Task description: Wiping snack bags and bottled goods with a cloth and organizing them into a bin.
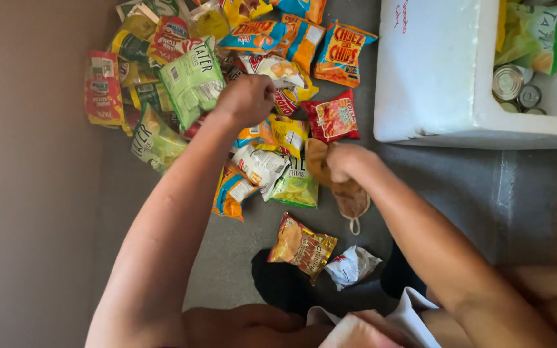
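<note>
Many small snack bags lie in a heap on the grey floor (259, 225). My left hand (247, 98) reaches into the heap with fingers curled and grips the edge of a white snack bag (280, 71). My right hand (343, 161) is closed on a tan cloth face mask (349, 196) that hangs below the fist, its ear loop dangling. A red snack bag (333, 117) lies just above that hand, and a yellow-green bag (296, 187) lies to its left.
A white foam cooler (433, 71) stands at the upper right, holding several metal cans (510, 82) and a green bag (533, 35). A gold chip bag (301, 247) and a crumpled white wrapper (351, 265) lie apart near my legs. A brown wall (27, 225) runs along the left.
</note>
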